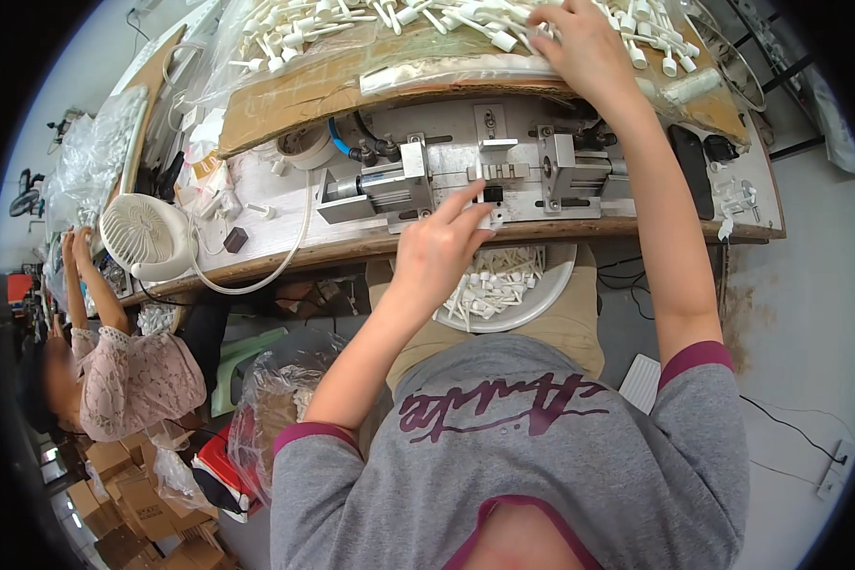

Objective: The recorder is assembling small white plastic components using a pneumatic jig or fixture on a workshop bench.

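My left hand (440, 249) is at the front of a metal clamping fixture (497, 173), its fingers stretched out and apart beside a small black block (493, 194). A bit of white shows by its lower fingertips; whether they touch it I cannot tell. My right hand (584, 55) reaches over the far pile of white plastic stick-like parts with round caps (461, 21). Its fingers are apart and curved down among the parts, and I see nothing held in them. Between my knees, beneath the table edge, a white basin (553, 302) contains many similar white parts (492, 287).
Metal cylinder blocks (399, 180) (575, 171) flank the fixture. A cardboard sheet (299, 98) lies under the pile. On the left are a white fan (146, 236) and a cable (299, 228); a black phone-like slab (691, 171) lies right. Another person (133, 370) works at far left.
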A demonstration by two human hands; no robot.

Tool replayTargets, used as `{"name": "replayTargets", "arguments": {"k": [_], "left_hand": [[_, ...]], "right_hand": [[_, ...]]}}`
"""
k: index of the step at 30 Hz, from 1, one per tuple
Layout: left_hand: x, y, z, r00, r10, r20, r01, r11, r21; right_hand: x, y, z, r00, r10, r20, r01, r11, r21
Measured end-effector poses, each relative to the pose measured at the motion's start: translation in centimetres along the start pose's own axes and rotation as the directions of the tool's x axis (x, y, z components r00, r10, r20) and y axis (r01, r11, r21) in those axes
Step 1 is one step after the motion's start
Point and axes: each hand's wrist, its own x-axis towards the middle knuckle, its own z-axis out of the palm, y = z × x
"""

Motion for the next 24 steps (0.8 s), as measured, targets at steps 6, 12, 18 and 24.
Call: {"name": "replayTargets", "arguments": {"k": [6, 12, 18, 24], "left_hand": [[0.7, 0.0, 1.4, 0.997, 0.035, 0.064, -0.051, 0.964, 0.262], [0.9, -0.6, 1.8, 0.999, 0.029, 0.028, -0.035, 0.973, 0.229], [3.9, -0.2, -1.0, 0.997, -0.037, 0.066, 0.035, 0.999, 0.035], [12.7, -1.1, -4.9, 0.973, -0.125, -0.194, 0.097, 0.984, -0.15]], "right_hand": [[-0.2, 0.1, -0.6, 0.981, 0.077, 0.176, -0.132, 0.937, 0.324], [-2.8, -0.1, -1.4, 0.989, -0.08, -0.126, 0.124, 0.91, 0.395], [-9.4, -2.5, -2.2, 0.969, 0.239, 0.062, -0.195, 0.589, 0.784], [-14.7, -5.2, -4.0, 0.96, 0.155, 0.234, -0.279, 0.621, 0.733]]}}
